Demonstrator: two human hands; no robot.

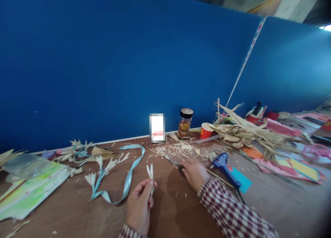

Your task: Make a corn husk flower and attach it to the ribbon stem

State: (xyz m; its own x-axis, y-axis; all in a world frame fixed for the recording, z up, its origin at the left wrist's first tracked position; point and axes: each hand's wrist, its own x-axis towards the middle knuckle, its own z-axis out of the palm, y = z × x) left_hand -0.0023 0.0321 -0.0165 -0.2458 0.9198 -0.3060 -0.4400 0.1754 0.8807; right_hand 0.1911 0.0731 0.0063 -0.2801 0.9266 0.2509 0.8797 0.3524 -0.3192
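Well left of the blue glue gun (228, 173), the left hand (141, 199) has its fingers clamped on a pale, forked strip (149, 171). Nearer the glue gun's left side, the right hand (194, 174) touches the scissors (178, 166); whether its fingers grip them, I cannot tell.

Right hand (194, 174) part-hides scissors (171, 160); white rectangle (157, 125) pixelated; left sleeve (128, 232) cut off below

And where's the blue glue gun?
In the head view, the blue glue gun lies on the table, just right of the right hand, beside the turquoise card.
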